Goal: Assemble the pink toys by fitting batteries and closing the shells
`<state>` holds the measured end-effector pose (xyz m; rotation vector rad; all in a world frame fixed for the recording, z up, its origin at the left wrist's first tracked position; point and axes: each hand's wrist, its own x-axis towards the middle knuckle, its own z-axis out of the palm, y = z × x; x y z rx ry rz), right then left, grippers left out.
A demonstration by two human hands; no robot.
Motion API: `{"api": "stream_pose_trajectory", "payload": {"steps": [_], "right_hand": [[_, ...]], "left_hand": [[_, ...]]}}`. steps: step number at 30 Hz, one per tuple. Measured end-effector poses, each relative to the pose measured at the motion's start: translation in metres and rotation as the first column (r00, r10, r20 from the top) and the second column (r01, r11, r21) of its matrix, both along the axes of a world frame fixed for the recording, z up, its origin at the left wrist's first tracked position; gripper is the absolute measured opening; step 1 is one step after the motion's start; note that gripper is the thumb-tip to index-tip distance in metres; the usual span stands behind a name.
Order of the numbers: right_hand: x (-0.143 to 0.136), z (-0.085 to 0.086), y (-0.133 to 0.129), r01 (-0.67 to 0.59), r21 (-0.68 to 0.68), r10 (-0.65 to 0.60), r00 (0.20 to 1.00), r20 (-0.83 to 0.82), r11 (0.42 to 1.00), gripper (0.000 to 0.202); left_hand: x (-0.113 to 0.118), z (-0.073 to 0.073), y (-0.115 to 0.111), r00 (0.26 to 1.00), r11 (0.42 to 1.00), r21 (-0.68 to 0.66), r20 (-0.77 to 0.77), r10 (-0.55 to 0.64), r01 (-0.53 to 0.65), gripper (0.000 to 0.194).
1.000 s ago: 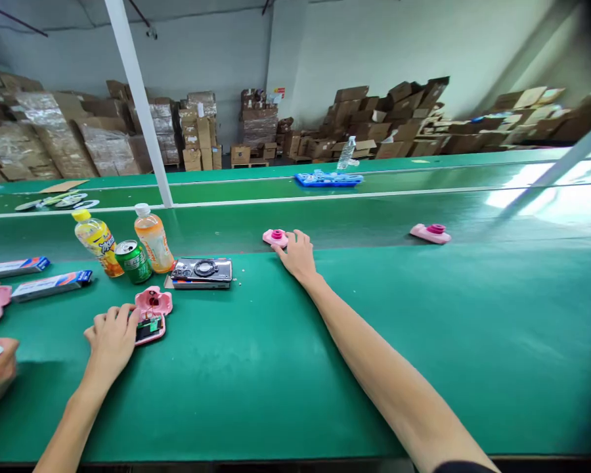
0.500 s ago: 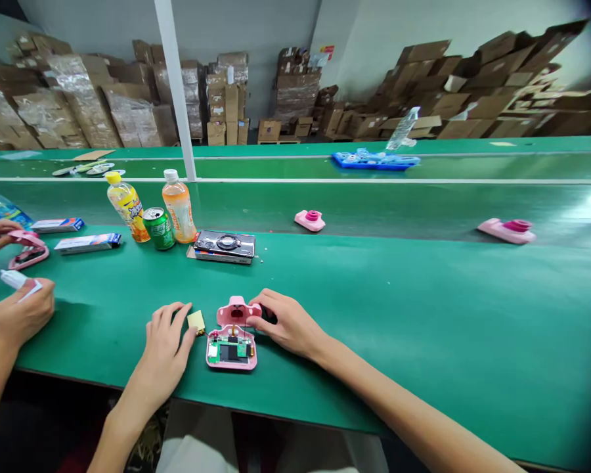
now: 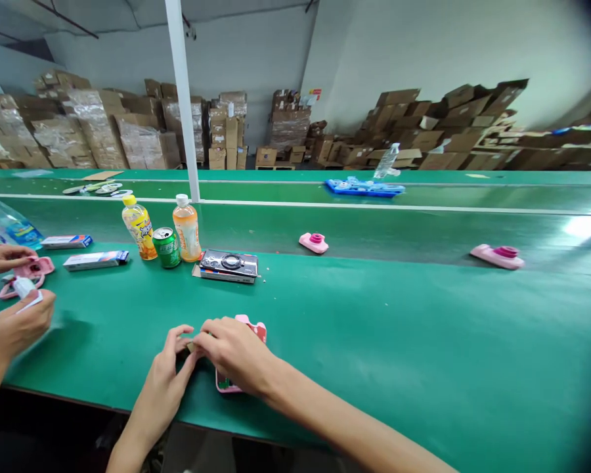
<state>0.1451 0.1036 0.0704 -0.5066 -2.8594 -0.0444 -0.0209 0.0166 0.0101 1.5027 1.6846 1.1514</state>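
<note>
A small yellowish square piece (image 3: 191,346) sits between the fingertips of both hands, mostly covered. My left hand (image 3: 170,368) grips it from the left with thumb and fingers. From the right, my right hand (image 3: 234,348) reaches across and pinches at the same piece. Under my right hand lies the opened pink camera case (image 3: 259,329); a bit of green circuit board (image 3: 223,381) shows at its lower left, and the rest is hidden.
Beyond my hands stand a yellow-capped bottle (image 3: 139,230), a green can (image 3: 166,248), an orange bottle (image 3: 187,230) and a black device on a box (image 3: 229,264). Pink cameras (image 3: 314,243) (image 3: 497,256) lie farther right. At left, another person's hands (image 3: 20,322) hold pink parts.
My right hand has left the pink cover and moved left over the case to the yellowish piece. My left fingers have closed on that piece. The view has tilted up.
</note>
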Motion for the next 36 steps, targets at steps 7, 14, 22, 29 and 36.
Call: {"api": "stream_pose_trajectory", "payload": {"steps": [7, 14, 22, 29, 36], "right_hand": [[-0.004, -0.01, -0.002, 0.076, 0.058, -0.073, 0.996, -0.048, 0.995, 0.008], [-0.004, -0.011, -0.003, 0.1, 0.288, -0.061, 0.988, -0.14, 0.953, 0.018], [-0.008, -0.023, -0.009, 0.078, 0.353, 0.03, 0.957, -0.29, 0.932, 0.023], [-0.005, -0.03, -0.004, -0.031, 0.244, 0.1, 0.956, -0.275, 0.969, 0.018], [0.001, -0.017, -0.015, -0.181, 0.062, 0.192, 0.929, -0.318, 0.981, 0.015]], "left_hand": [[0.003, 0.014, 0.0, 0.996, 0.999, -0.028, 0.084, -0.028, 0.031, 0.039], [0.01, 0.014, -0.004, 0.993, 0.999, -0.012, 0.109, -0.04, 0.042, 0.037], [0.007, 0.014, -0.001, 0.981, 1.0, 0.001, 0.194, 0.006, -0.007, 0.041], [-0.007, 0.012, 0.009, 0.928, 0.998, -0.066, 0.371, 0.009, 0.016, 0.068], [-0.016, 0.014, 0.014, 0.838, 0.988, -0.082, 0.524, 0.153, -0.129, 0.086]]}}
